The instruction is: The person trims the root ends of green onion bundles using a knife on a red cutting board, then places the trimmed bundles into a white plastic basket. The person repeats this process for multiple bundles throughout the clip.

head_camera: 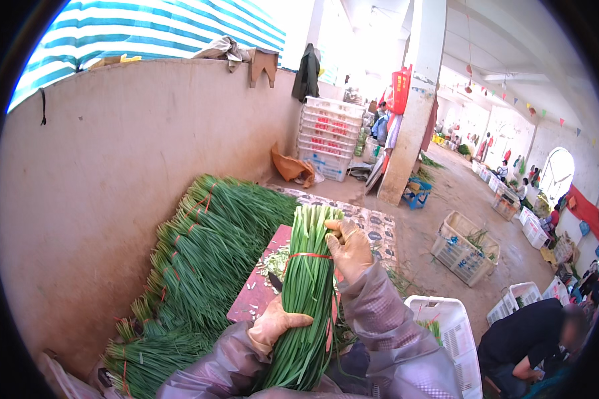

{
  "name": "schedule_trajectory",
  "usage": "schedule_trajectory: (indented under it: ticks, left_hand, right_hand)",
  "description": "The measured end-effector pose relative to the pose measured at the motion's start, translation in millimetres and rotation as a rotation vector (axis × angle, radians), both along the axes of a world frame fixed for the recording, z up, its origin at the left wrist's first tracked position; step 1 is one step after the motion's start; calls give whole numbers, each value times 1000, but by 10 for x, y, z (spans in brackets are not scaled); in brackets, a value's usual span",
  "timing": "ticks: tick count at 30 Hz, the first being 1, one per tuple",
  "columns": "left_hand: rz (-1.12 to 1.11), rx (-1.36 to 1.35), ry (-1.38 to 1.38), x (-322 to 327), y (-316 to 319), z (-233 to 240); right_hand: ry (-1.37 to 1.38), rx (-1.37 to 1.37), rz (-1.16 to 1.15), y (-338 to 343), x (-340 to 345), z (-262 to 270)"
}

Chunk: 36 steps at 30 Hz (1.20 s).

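Observation:
A thick bundle of garlic chives, tied with a red band, stands tilted in front of me with its pale cut ends up. My gloved left hand wraps the leafy part, thumb across the front. Thumb and fingers of my gloved right hand pinch stalks at the right edge, just above the band. Behind the bundle lies a red cutting board strewn with chopped stalk ends. A dark knife blade shows on the board; its handle is hidden.
Tied chive bundles are heaped at left along the wall. A white plastic crate stands close on my right, and a person bends beyond it. Another crate and a pillar stand farther off.

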<state>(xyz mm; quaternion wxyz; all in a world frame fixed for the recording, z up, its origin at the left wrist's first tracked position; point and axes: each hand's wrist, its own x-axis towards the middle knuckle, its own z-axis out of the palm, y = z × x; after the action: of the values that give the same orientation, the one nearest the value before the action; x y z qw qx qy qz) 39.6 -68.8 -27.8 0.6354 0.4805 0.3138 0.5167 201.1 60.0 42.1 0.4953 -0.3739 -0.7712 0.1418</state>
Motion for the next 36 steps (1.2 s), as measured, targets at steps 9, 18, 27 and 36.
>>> schedule_trajectory:
  ticks: [9, 18, 27, 36]
  left_hand:
    - [35, 51, 34, -29, 5, -44]
    - [69, 10, -24, -6, 5, -133]
    - [84, 1, 27, -21, -100, 62]
    - [122, -19, -14, -22, -46, 13]
  right_hand:
    - [70, 125, 29, -252, 46, -44]
    - [-193, 424, -72, -490, -34, -104]
    - [-152, 275, 43, -489, -22, -76]
    - [-116, 232, 21, -753, -51, 59]
